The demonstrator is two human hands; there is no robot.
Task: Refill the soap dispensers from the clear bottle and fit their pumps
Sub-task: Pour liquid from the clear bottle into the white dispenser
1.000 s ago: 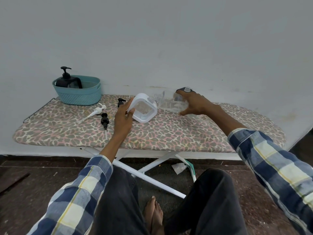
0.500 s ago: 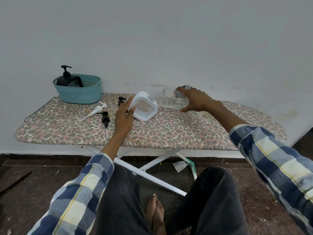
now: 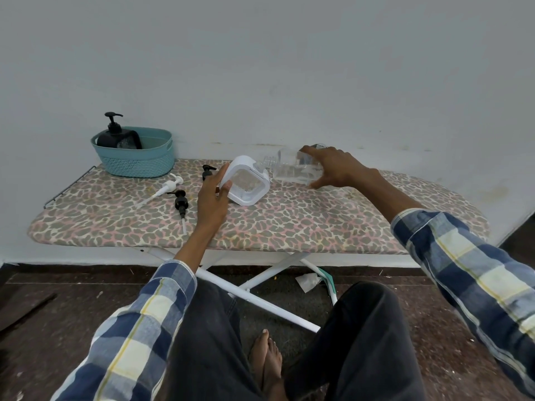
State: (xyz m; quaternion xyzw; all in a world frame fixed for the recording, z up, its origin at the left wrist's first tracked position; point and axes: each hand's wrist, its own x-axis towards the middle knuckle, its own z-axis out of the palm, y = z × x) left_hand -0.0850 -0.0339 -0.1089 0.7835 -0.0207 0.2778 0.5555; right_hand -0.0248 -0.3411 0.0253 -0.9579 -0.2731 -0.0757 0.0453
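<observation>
Head view: the left hand (image 3: 212, 198) is gripping the white dispenser (image 3: 246, 180) with fingers wrapped round its near side, tilting it on the ironing board (image 3: 289, 224), while the right hand (image 3: 333, 167) is holding the clear bottle (image 3: 292, 169) on its side, neck touching or just beside the dispenser's top opening. Pouring well likely means keeping the mouths lined up and raising the bottle's base slowly. Loose pumps, white (image 3: 166, 189) and black (image 3: 181, 202), are lying left, near the teal basket (image 3: 139, 163).
</observation>
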